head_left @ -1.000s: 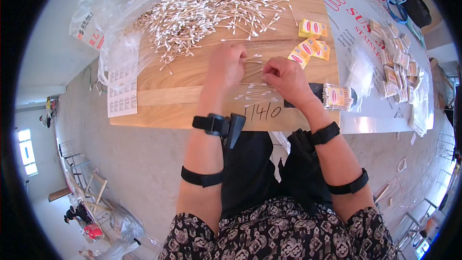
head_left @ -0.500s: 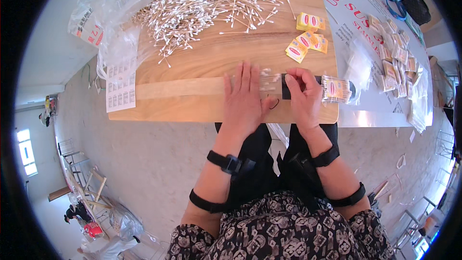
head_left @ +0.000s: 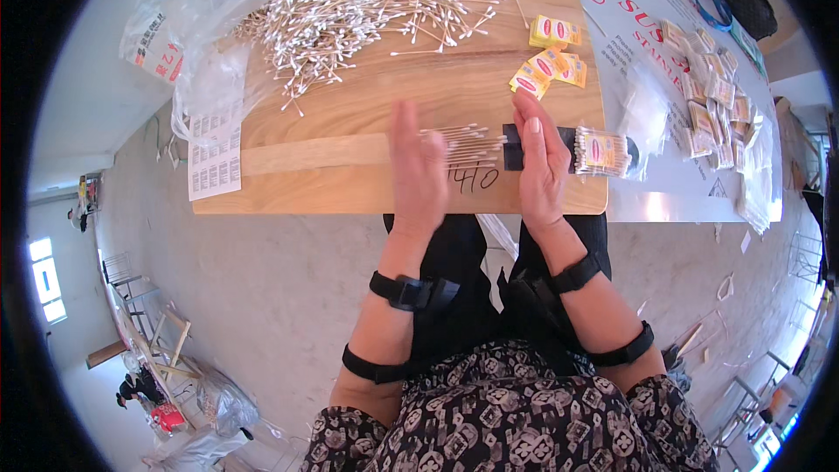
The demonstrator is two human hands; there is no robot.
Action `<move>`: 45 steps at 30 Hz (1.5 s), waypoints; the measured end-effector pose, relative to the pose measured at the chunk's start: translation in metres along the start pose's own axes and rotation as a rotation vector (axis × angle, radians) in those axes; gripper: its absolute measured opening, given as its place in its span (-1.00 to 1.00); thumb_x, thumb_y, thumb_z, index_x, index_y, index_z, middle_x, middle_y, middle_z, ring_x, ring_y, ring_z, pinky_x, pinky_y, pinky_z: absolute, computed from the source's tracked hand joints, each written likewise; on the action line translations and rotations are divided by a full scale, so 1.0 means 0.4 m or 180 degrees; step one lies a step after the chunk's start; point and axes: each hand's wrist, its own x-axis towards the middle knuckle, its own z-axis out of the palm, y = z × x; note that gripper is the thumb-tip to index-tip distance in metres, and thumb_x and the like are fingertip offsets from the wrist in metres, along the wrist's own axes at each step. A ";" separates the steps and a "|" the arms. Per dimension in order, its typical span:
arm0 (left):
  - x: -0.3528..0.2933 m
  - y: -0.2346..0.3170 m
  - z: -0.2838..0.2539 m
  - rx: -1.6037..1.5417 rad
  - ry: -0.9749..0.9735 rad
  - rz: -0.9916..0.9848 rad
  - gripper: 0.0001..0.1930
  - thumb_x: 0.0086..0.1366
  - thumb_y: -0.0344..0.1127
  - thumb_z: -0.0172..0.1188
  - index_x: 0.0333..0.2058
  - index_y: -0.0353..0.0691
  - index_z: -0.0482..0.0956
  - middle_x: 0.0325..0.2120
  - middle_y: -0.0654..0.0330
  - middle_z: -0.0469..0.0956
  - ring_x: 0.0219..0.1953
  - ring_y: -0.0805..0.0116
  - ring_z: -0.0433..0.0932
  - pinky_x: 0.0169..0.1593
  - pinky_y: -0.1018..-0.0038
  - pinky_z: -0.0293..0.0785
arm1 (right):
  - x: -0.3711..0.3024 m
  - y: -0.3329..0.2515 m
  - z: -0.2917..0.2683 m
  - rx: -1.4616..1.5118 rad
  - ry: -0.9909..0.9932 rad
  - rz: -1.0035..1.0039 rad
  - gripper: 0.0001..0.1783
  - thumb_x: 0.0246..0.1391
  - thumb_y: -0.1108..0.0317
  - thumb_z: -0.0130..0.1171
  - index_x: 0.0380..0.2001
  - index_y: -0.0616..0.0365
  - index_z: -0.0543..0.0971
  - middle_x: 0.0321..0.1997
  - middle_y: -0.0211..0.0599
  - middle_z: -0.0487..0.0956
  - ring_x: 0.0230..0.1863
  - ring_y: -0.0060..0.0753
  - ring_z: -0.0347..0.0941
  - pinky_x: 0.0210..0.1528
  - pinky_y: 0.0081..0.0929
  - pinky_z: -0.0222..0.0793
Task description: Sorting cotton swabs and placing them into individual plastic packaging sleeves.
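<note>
So the loose bunch of cotton swabs sits right between the hands, long axis running roughly left to right. Left hand is nearer, right at their left ends (too blurry to tell if it's touching), while the right hand stands just beyond the right tips. Both are flat, fingers straightened, clamped on nothing.

Head view: I see left hand, motion-blurred, at left end of small swab row. Right hand faces it, fingers straight, in front of black strip. Swab bundle just right. I spot yellow cards beyond, large swab heap on wooden table, filled packets far right.
</note>
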 end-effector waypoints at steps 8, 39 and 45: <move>0.021 -0.034 0.095 -0.2532 0.0396 -0.0821 -0.35 0.49 0.02 -0.25 0.25 -0.51 0.13 0.27 -0.17 0.16 0.34 0.11 0.11 0.39 0.24 -0.03 | 0.013 0.028 0.033 0.0193 -0.0145 0.0279 -0.40 0.40 0.07 -0.22 0.25 0.37 0.26 0.31 -0.10 0.29 0.36 -0.32 0.16 0.41 -0.37 0.02; -0.044 0.040 0.008 0.2068 -0.1677 0.0569 -0.24 0.33 0.10 -0.03 0.35 -0.23 0.02 0.38 0.02 -0.03 0.43 0.13 -0.10 0.40 0.04 -0.21 | -0.014 -0.032 -0.099 -0.4116 -0.2105 -0.1786 -0.30 0.05 0.20 0.10 0.23 0.31 0.26 0.35 -0.07 0.22 0.40 -0.10 0.08 0.43 -0.14 -0.06; -0.037 0.048 -0.004 0.2076 -0.1619 0.0620 -0.25 0.37 0.16 -0.15 0.35 -0.22 0.01 0.39 0.04 -0.06 0.44 0.14 -0.11 0.40 0.02 -0.23 | -0.031 -0.032 -0.097 -0.4106 -0.2174 -0.1538 -0.11 0.09 -0.13 0.07 0.30 0.30 0.16 0.43 -0.06 0.11 0.45 -0.11 -0.02 0.45 -0.08 -0.20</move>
